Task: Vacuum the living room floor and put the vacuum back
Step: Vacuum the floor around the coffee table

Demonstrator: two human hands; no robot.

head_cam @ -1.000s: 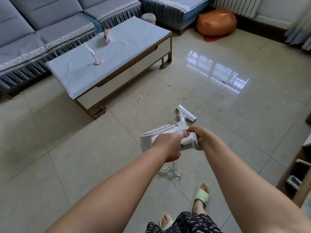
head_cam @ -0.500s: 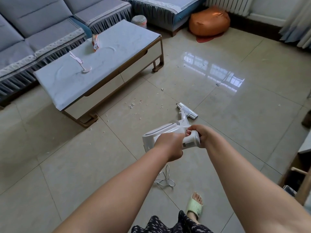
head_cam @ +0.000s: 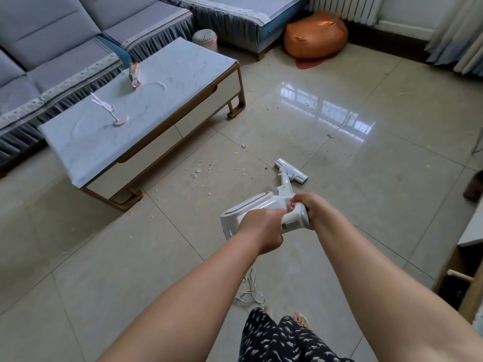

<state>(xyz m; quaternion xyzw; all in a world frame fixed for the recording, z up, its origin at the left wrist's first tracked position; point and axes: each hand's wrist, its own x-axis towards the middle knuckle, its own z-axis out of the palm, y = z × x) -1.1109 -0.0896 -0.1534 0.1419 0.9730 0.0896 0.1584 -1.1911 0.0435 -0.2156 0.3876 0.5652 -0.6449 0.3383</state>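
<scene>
A tiled floor [head_cam: 392, 205] is shown, with crumbs [head_cam: 196, 173] scattered at about ten o'clock from the white vacuum's [head_cam: 264, 202] head [head_cam: 291, 170]. The vacuum's long axis runs toward one o'clock from its handle, around which the left hand [head_cam: 261, 227] and the right hand [head_cam: 311, 207] are both clamped.

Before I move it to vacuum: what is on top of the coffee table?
On the coffee table stand a small orange packet and a pale pink rabbit-shaped stand on a round base. The rest of the top shows only faint swirl marks. Nothing hides any part of it.
</scene>
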